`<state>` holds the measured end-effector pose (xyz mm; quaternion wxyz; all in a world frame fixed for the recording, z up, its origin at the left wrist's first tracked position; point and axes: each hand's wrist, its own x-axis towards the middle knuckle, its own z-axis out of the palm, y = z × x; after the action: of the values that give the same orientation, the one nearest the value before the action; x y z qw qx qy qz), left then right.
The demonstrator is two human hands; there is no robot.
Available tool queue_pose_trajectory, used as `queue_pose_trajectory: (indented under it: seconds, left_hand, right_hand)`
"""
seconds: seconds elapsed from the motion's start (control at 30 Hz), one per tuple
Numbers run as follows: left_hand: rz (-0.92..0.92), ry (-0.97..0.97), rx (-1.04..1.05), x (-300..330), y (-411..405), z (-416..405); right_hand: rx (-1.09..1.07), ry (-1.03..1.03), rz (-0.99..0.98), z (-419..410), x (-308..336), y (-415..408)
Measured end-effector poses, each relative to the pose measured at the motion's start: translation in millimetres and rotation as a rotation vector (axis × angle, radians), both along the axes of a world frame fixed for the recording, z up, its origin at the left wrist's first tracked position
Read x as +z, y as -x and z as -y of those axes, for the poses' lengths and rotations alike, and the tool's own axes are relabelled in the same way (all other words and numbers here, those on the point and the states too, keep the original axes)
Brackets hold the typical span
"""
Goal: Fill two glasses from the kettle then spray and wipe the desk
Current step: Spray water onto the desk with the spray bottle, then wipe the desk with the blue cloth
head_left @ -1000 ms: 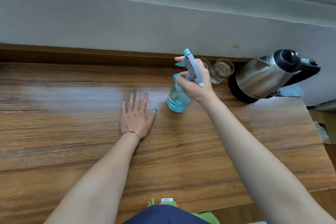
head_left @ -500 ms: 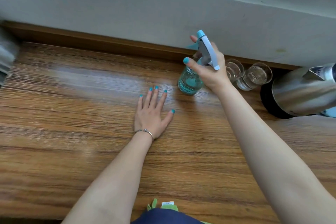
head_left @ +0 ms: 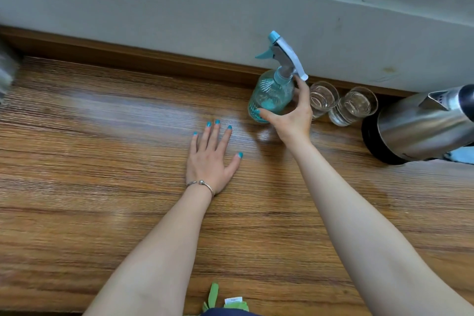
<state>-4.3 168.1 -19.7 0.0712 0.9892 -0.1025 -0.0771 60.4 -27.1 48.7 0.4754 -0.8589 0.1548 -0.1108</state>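
Here the right hand (head_left: 292,115) grips the upright spray bottle (head_left: 272,95), nozzle pointing left.

The spray bottle (head_left: 272,96) stands on the surface (head_left: 102,161) near the wall (head_left: 179,7). Two glasses (head_left: 323,99) (head_left: 355,106) stand just right of it, the kettle (head_left: 420,128) right of them. The left hand (head_left: 211,159) lies flat before the bottle; the right hand (head_left: 292,115) sits between bottle and glasses.

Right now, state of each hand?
Left hand: open, flat on the desk, holding nothing.
Right hand: curled round the spray bottle body, bottle standing on the desk.
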Motion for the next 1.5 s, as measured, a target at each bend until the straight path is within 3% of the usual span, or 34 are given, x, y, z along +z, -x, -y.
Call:
queue_pose_trajectory:
  seconds: [0.33, 0.57, 0.7, 0.9, 1.03, 1.2, 1.33, 1.5]
  left_hand:
    - [-0.015, 0.024, -0.016, 4.7, -2.6, 0.2]
    - [-0.089, 0.073, -0.032, 11.3, 56.3, 9.0]
    - [-0.2, 0.116, -0.008, 20.2, 97.1, 63.4]
    - [-0.149, 0.191, -0.066, 23.2, 150.4, 148.4]
    - [-0.057, 0.228, -0.087, 27.5, 182.7, 232.9]
    - [-0.097, 0.222, -0.18, 42.5, 212.2, 338.9]
    - [-0.09, 0.228, -0.21, 48.1, 204.3, 408.1]
    - [-0.075, 0.195, -0.202, 51.0, 175.2, 466.3]
  right_hand:
    - [-0.045, -0.091, -0.037, -10.4, 4.6, 8.1]
    - [0.085, -0.013, -0.169, 6.8, 10.7, 122.7]
    - [0.06, 0.018, -0.246, 65.4, 10.4, 186.8]
    - [0.058, 0.072, -0.291, 183.6, 8.7, 236.0]
    - [0.081, 0.062, -0.291, 274.9, 2.4, 243.7]
    - [0.087, 0.148, -0.323, 380.2, 0.4, 229.2]
    - [0.105, 0.372, -0.293, 447.0, -3.8, 180.7]
    - [0.222, 0.725, -0.546, 493.6, -19.3, 139.2]
